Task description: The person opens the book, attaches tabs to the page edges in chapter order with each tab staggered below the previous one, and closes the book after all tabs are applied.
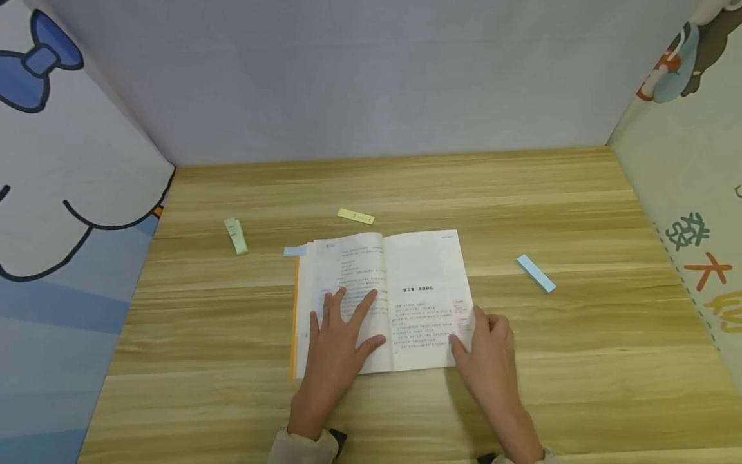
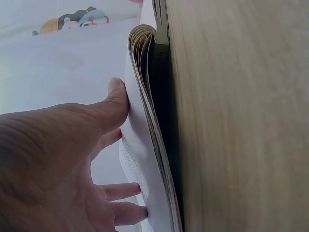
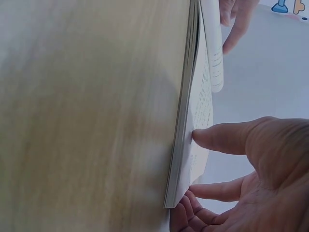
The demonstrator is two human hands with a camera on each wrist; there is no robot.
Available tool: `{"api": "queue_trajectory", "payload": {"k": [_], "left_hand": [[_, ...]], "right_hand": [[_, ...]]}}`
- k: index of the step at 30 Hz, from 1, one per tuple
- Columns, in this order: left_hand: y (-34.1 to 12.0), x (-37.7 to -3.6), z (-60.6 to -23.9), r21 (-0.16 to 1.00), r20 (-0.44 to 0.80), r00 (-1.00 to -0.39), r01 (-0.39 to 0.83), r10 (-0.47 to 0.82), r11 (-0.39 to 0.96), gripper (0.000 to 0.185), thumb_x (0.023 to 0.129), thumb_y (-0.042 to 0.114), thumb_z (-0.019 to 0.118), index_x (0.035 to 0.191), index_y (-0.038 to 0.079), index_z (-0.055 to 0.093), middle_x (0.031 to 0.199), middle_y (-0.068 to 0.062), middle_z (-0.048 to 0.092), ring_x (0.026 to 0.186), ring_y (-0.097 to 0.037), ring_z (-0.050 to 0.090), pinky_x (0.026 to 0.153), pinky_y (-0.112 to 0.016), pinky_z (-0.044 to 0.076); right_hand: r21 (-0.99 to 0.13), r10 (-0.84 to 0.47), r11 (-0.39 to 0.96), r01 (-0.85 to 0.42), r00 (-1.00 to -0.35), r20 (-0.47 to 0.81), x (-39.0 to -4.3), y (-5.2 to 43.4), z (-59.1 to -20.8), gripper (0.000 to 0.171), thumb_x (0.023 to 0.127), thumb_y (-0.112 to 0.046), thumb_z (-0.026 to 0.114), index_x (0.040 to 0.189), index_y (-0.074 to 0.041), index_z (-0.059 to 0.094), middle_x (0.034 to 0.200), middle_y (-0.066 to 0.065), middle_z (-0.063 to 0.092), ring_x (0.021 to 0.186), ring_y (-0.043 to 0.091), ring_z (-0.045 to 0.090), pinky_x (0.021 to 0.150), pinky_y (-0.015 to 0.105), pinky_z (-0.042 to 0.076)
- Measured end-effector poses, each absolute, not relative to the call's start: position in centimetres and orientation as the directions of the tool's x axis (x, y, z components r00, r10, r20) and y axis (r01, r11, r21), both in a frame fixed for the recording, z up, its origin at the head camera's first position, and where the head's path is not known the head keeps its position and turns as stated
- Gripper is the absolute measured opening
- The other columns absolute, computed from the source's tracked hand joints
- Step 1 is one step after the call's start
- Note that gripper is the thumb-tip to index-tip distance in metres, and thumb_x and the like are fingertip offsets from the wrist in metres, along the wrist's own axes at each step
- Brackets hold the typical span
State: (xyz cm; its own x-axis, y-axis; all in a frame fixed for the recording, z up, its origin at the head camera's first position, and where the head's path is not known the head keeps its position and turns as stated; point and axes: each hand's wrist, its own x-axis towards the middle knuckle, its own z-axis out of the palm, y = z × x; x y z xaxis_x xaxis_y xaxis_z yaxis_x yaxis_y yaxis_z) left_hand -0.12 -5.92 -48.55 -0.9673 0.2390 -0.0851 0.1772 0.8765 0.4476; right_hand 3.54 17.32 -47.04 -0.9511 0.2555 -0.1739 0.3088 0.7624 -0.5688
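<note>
An open book [image 1: 406, 270] with printed text lies flat in the middle of the wooden table [image 1: 580, 361]. My left hand [image 1: 339, 328] lies flat on the left page, fingers spread and straight; the left wrist view shows its thumb and fingers [image 2: 113, 104] pressing the page of the book [image 2: 145, 159]. My right hand [image 1: 487, 345] rests at the lower outer edge of the right page. In the right wrist view its thumb [image 3: 212, 137] touches the page of the book [image 3: 200, 101] and its fingers lie beside the book's corner. Nothing is lifted.
A green sticky strip [image 1: 236, 235] lies at the left, a yellow strip [image 1: 355, 216] just behind the book, a blue strip [image 1: 536, 273] at the right. A small blue tab [image 1: 294, 251] pokes from the book's top left. Cartoon-printed walls enclose the table on three sides.
</note>
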Motion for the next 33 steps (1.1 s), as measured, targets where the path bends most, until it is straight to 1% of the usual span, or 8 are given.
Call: {"api": "queue_trajectory", "payload": {"k": [7, 15, 18, 25, 29, 33], "left_hand": [[-5.7, -0.9, -48.5, 0.454, -0.088, -0.967, 0.174, 0.238, 0.874, 0.074, 0.094, 0.052, 0.069, 0.160, 0.032, 0.043, 0.162, -0.030, 0.032, 0.153, -0.059, 0.025, 0.114, -0.083, 0.025], [-5.6, -1.3, -48.5, 0.459, -0.100, -0.967, 0.162, 0.233, 0.874, 0.074, 0.094, 0.050, 0.071, 0.160, 0.032, 0.043, 0.162, -0.030, 0.032, 0.153, -0.059, 0.025, 0.114, -0.083, 0.024], [-5.5, -1.3, -48.5, 0.457, -0.107, -0.967, 0.159, 0.232, 0.875, 0.074, 0.094, 0.050, 0.071, 0.160, 0.032, 0.043, 0.162, -0.030, 0.032, 0.154, -0.059, 0.025, 0.114, -0.083, 0.024], [-5.5, -1.4, -48.4, 0.459, -0.110, -0.967, 0.157, 0.232, 0.875, 0.074, 0.094, 0.050, 0.071, 0.160, 0.032, 0.043, 0.162, -0.030, 0.032, 0.153, -0.059, 0.025, 0.115, -0.083, 0.024], [-5.5, -1.3, -48.4, 0.465, -0.113, -0.966, 0.155, 0.232, 0.871, 0.074, 0.094, 0.050, 0.071, 0.160, 0.031, 0.043, 0.162, -0.030, 0.032, 0.154, -0.059, 0.025, 0.115, -0.083, 0.023], [-5.5, -1.3, -48.4, 0.466, -0.114, -0.966, 0.153, 0.231, 0.871, 0.074, 0.094, 0.049, 0.071, 0.160, 0.031, 0.044, 0.162, -0.030, 0.032, 0.154, -0.059, 0.024, 0.115, -0.083, 0.023]], "right_hand": [[-0.573, 0.266, 0.764, 0.297, -0.954, -0.140, 2.9, 17.4, -47.2, 0.067, 0.093, -0.010, 0.074, 0.149, 0.012, 0.044, 0.134, 0.036, 0.045, 0.118, 0.048, 0.047, 0.095, 0.057, 0.045], [-0.564, 0.286, 0.778, 0.276, -0.955, -0.073, 2.6, 17.0, -47.6, 0.061, 0.091, -0.006, 0.077, 0.143, 0.011, 0.050, 0.132, 0.035, 0.047, 0.116, 0.048, 0.049, 0.094, 0.057, 0.045], [-0.561, 0.289, 0.778, 0.281, -0.954, -0.077, 2.6, 17.0, -47.7, 0.062, 0.092, -0.007, 0.076, 0.144, 0.012, 0.048, 0.134, 0.036, 0.046, 0.117, 0.050, 0.048, 0.096, 0.059, 0.043], [-0.564, 0.291, 0.764, 0.313, -0.948, -0.132, 2.5, 17.1, -47.7, 0.070, 0.094, -0.010, 0.074, 0.151, 0.011, 0.040, 0.140, 0.037, 0.045, 0.125, 0.052, 0.045, 0.102, 0.062, 0.040], [-0.559, 0.298, 0.769, 0.309, -0.948, -0.112, 2.6, 17.0, -47.9, 0.072, 0.093, -0.009, 0.075, 0.152, 0.010, 0.039, 0.138, 0.036, 0.047, 0.122, 0.051, 0.046, 0.100, 0.062, 0.040], [-0.538, 0.299, 0.795, 0.280, -0.953, -0.054, 2.7, 16.8, -48.0, 0.073, 0.091, -0.007, 0.077, 0.152, 0.009, 0.041, 0.136, 0.036, 0.049, 0.117, 0.050, 0.048, 0.096, 0.062, 0.042]]}}
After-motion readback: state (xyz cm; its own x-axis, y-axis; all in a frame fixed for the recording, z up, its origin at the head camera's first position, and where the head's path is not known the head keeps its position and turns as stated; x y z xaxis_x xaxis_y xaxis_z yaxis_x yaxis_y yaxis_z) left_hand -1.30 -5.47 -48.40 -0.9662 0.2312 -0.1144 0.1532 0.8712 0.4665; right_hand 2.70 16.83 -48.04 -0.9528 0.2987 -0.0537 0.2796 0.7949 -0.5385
